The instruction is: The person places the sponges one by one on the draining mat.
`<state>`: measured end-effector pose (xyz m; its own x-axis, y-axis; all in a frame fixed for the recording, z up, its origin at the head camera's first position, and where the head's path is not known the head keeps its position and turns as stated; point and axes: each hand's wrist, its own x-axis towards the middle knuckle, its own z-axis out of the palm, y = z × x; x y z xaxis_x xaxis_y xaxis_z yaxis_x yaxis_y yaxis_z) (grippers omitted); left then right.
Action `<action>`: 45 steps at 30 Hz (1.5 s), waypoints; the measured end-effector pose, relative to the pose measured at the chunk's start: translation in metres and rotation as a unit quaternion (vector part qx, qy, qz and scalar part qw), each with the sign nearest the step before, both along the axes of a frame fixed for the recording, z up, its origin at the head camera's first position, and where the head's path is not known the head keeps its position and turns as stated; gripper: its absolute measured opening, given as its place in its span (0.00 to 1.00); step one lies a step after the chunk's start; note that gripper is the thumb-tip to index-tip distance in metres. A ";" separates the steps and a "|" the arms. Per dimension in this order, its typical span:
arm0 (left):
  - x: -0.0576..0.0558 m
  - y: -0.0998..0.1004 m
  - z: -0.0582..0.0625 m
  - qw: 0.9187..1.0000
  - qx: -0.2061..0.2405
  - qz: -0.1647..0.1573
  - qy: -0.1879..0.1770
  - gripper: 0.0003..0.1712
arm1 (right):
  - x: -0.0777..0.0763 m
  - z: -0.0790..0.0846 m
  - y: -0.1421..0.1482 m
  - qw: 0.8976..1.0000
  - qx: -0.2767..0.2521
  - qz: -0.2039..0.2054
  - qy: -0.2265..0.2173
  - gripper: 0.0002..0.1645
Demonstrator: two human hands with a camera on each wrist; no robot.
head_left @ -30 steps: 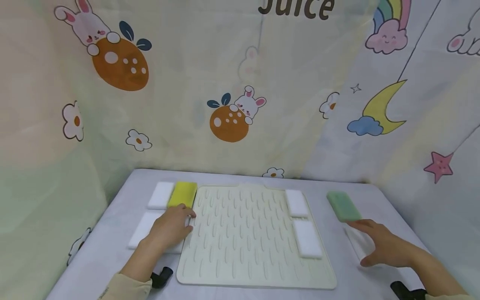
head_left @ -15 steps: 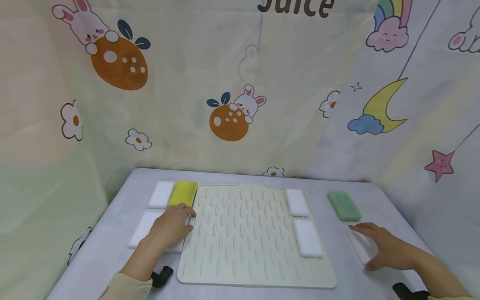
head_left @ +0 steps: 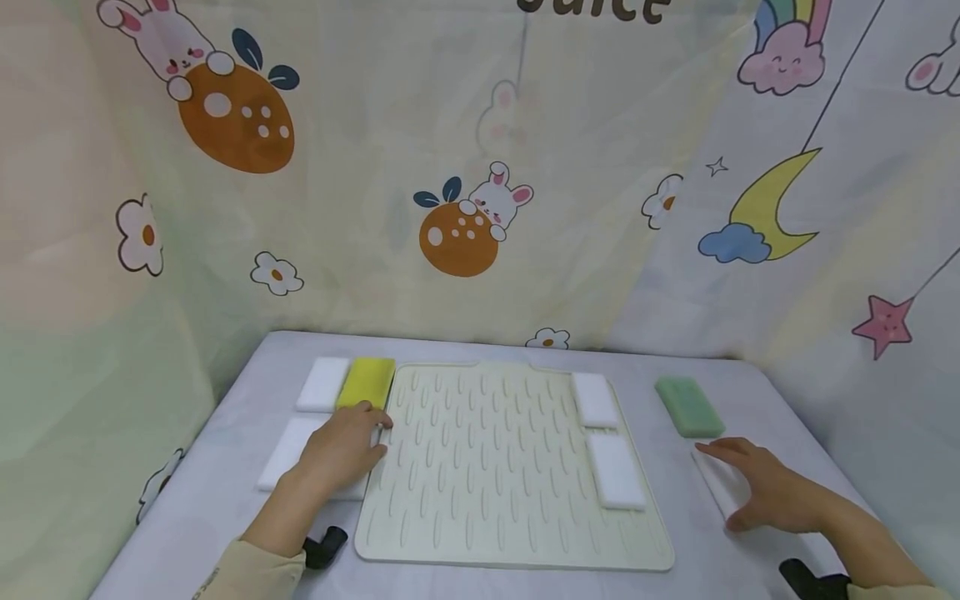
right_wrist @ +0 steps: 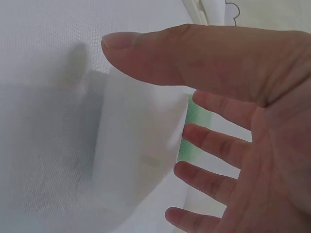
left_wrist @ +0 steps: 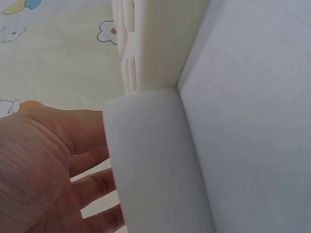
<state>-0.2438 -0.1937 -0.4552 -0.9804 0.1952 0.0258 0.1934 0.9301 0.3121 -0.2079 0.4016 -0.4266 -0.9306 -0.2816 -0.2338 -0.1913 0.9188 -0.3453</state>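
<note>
My left hand [head_left: 337, 450] lies over a white sponge [head_left: 352, 490] beside the mat's left edge, fingers relaxed. In the left wrist view, the thumb and fingers pass behind that upright-looking white sponge [left_wrist: 153, 160]. Just beyond the fingertips is a yellow sponge [head_left: 367, 382]. On the right, my right hand [head_left: 780, 487] hovers with thumb and fingers spread over another white sponge [head_left: 722, 482], partly hidden by the hand. The right wrist view has the thumb stretched out across the white sponge [right_wrist: 141, 145]. A green sponge [head_left: 688, 407] lies just past the right fingertips.
A cream ridged mat [head_left: 510, 467] fills the middle of the white-covered table [head_left: 450, 583]. Two white sponges, a far one [head_left: 595, 400] and a nearer one [head_left: 617, 471], lie along its right side. More white sponges [head_left: 322, 383] lie left. A patterned cloth [head_left: 337, 192] hangs behind.
The right hand drew slightly back from the green sponge, then returned a little toward it, still spread. The left hand stayed in place. The head view has tilted down slightly.
</note>
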 end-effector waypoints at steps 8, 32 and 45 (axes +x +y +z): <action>-0.002 0.001 -0.001 1.000 0.000 -0.001 -0.004 0.16 | -0.002 -0.001 0.000 1.000 -0.001 -0.012 -0.009 0.65; 0.000 0.002 0.003 1.000 0.003 0.002 -0.007 0.17 | -0.006 0.001 -0.007 1.000 0.012 -0.020 0.000 0.65; 0.001 0.002 0.003 1.000 0.002 0.003 -0.011 0.17 | -0.003 0.009 -0.024 1.000 -0.001 -0.009 0.025 0.65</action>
<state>-0.2432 -0.1918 -0.4518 -0.9818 0.1899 0.0060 0.1818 0.9296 0.3205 -0.2112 0.3777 -0.4176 -0.9459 -0.2657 -0.1864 -0.1925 0.9217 -0.3366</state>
